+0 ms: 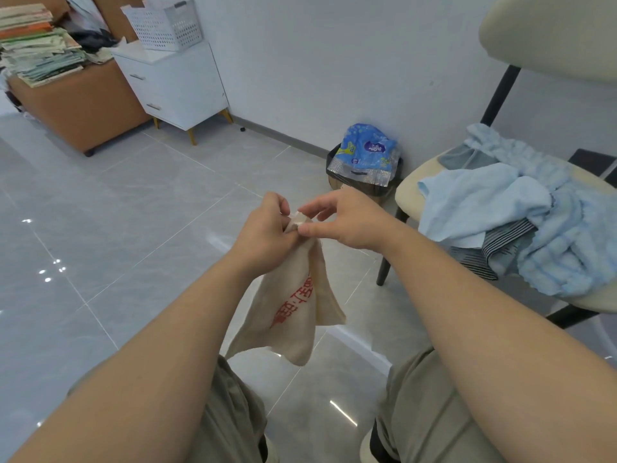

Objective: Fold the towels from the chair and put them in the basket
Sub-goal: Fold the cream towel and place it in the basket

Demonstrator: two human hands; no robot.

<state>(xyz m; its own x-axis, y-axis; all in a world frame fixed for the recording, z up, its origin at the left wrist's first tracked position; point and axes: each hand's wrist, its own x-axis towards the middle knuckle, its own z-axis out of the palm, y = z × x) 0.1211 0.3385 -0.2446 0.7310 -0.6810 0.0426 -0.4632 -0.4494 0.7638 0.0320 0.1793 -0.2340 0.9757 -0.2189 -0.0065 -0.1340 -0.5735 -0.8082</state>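
Over the knees hangs a beige towel with red print. Its top corners are pinched together by the left grip and the right grip, both closed on the cloth, likely to line up edges for a fold (the rest dangles free above the glossy tiled floor). More towels lie heaped on the chair at right. Farther off, the white basket sits on a cabinet by the wall.

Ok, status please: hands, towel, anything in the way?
Left hand and right hand pinch beige towel at top; it hangs unfolded. Blue towels heaped on chair. Basket on cabinet, far left; nothing seen in the way.
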